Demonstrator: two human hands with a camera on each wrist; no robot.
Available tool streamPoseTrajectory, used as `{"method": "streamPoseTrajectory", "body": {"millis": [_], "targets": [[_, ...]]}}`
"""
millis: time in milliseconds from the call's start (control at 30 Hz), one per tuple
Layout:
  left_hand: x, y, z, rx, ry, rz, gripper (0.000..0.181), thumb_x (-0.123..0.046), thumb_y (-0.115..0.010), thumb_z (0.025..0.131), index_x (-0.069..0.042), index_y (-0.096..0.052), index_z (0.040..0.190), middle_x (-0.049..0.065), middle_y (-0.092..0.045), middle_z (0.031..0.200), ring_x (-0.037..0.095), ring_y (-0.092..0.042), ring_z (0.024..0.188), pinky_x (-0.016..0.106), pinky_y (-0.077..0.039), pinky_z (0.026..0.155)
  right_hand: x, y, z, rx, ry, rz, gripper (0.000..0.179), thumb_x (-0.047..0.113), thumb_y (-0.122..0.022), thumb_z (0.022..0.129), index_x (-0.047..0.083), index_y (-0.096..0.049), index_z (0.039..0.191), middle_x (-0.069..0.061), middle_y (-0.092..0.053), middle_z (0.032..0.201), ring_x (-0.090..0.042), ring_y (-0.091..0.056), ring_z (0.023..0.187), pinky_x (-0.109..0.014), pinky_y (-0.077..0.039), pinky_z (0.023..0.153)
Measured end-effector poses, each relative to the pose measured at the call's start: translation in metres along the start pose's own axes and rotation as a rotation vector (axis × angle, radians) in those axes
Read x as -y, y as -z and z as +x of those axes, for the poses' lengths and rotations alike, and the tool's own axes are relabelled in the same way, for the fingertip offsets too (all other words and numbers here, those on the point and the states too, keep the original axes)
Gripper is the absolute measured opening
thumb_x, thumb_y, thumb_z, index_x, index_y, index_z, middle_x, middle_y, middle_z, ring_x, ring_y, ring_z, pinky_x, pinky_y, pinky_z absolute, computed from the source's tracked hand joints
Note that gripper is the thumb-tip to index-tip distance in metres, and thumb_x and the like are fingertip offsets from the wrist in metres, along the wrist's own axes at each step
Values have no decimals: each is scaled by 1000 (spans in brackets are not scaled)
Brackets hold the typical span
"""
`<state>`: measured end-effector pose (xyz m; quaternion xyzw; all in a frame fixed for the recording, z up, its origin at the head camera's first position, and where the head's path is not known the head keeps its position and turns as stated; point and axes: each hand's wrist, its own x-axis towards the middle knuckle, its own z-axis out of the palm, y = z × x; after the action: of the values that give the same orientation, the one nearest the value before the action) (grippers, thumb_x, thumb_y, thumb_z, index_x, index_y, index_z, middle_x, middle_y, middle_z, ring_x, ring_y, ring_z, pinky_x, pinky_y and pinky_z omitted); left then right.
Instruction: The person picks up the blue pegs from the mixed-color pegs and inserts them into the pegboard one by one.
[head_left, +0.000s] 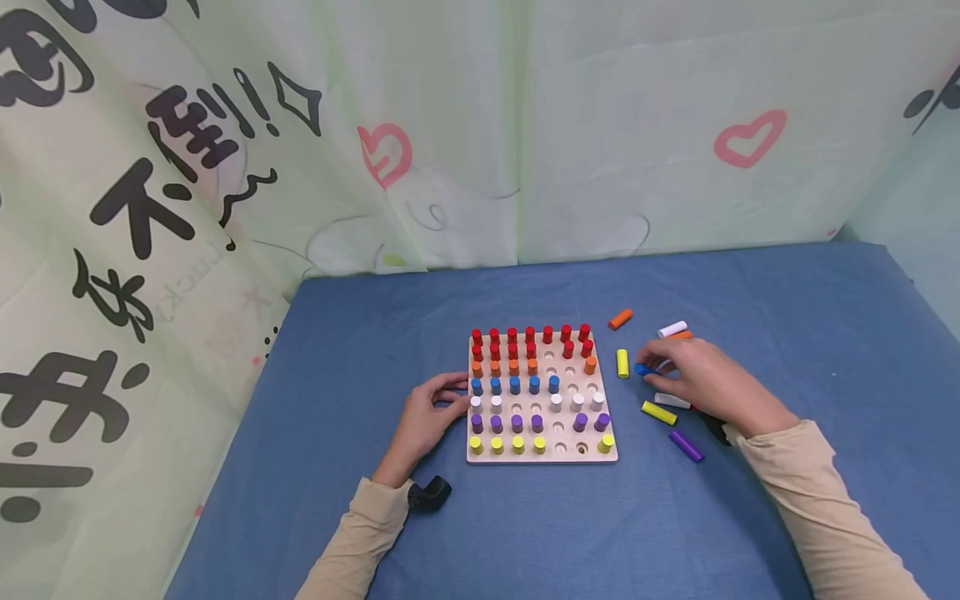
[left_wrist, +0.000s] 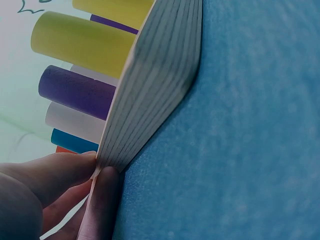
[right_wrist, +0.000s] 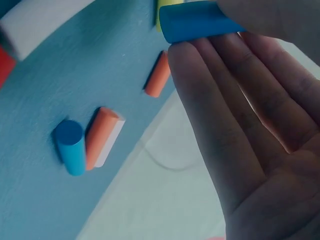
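Observation:
A square wooden pegboard [head_left: 547, 462] lies on the blue cloth, with rows of red, orange, blue, white, purple and yellow pegs standing in its holes. Some holes toward its right side are bare. At its left edge my left hand [head_left: 424, 423] grips lightly, thumb and fingertip against the board's edge [left_wrist: 145, 90] in the left wrist view. To the right of the board, my right hand [head_left: 701, 379] pinches a blue peg [right_wrist: 200, 22] between thumb and fingertips, over the loose pegs.
Loose pegs lie right of the board: an orange peg [head_left: 620, 319], a white peg [head_left: 672, 329], two yellow pegs, a purple peg [head_left: 687, 447] and others. A second blue peg [right_wrist: 71, 147] lies beside orange and white ones. A pale printed curtain [head_left: 525, 133] hangs behind the table.

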<state>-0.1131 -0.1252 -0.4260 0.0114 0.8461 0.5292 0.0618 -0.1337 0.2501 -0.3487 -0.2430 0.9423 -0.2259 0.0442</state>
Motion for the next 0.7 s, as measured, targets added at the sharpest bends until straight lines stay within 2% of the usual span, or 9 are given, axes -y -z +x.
{"method": "streamPoseTrajectory", "body": {"millis": [400, 700], "targets": [[1, 0, 1, -1, -8, -2, 36, -13, -71, 92, -11, -65, 128, 5, -70, 117, 15, -67, 94, 26, -56, 77, 9, 0, 7, -21, 36, 30, 22, -1, -77, 82, 1, -70, 102, -5, -72, 93, -23, -70, 86, -44, -58, 79], [0, 0, 0, 2, -15, -13, 36, -12, -71, 92, -10, -65, 128, 5, -70, 116, 15, -67, 94, 24, -55, 77, 16, -3, 10, -18, 59, 42, 25, 0, -75, 85, 1, -71, 110, -7, -73, 102, -22, -71, 90, -42, -58, 81]]}}
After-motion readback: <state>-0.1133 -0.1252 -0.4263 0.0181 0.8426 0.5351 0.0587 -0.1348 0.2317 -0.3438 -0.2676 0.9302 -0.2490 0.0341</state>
